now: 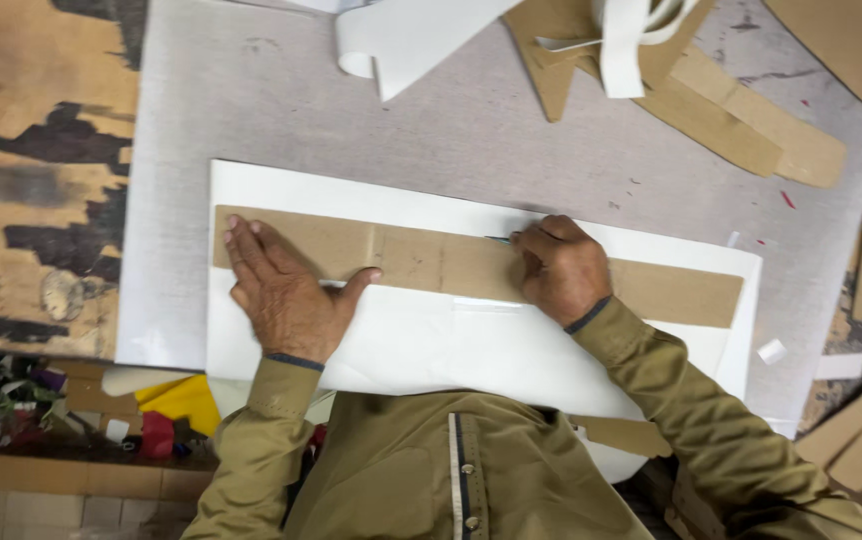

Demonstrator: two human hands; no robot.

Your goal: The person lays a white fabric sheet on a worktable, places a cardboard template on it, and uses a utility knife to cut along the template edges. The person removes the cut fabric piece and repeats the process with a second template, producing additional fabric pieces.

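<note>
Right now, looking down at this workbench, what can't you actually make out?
- Head view: the tool in the right hand is hidden by its fingers; only a tip shows.
- The white sheet has its near edge covered by the person's jacket.
- The cardboard pieces are cut off by the top edge.

Hands: two, a left hand [286,295] and a right hand [563,268], both belonging to one person.
Long cardboard strips under the hands: one cardboard strip [431,262].
Large white sheets beneath the strip: one white sheet [421,345].
Grey work boards: one grey board [251,100].
Curled white offcuts at the top edge: two, a broad white offcut [401,35] and a narrow white band [623,45].
Loose cardboard pieces at the upper right: several overlapping cardboard pieces [741,125]; an exact number cannot be told.
Small white scraps on the right: two, one small scrap [771,351] and a flat scrap [840,366].
</note>
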